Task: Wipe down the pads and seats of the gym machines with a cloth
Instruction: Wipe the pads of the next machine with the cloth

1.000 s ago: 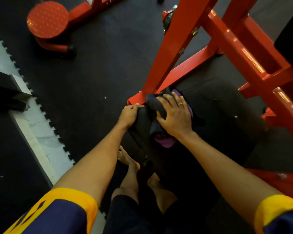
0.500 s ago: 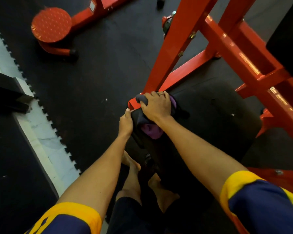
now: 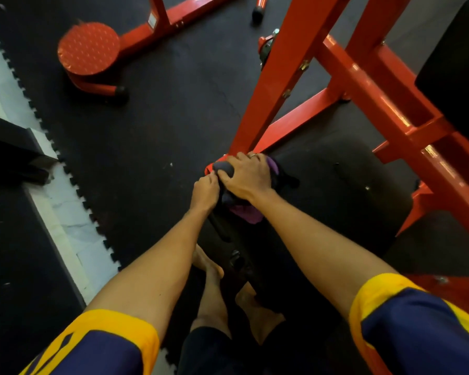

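Right-hand fingers [image 3: 237,158] are spread and draped over a bunched grey-and-purple cloth [image 3: 248,213], pressing it down rather than pinching it. The left hand [image 3: 205,189] sits just beside it with fingers curled at the pad's edge. I honestly can't tell if it's gripping the pad or a fold of the cloth.

The cloth sits on the far left corner of the black seat pad [image 3: 336,190], right up against the red frame [image 3: 282,77].

What could go wrong, I reckon:
- The cloth is wadded up, so it only touches a small patch and could miss spots.
- It's right at the corner, so a hard push could slide it off onto the floor [image 3: 160,117].
- The right hand [image 3: 245,177] could knock its knuckles on the frame.
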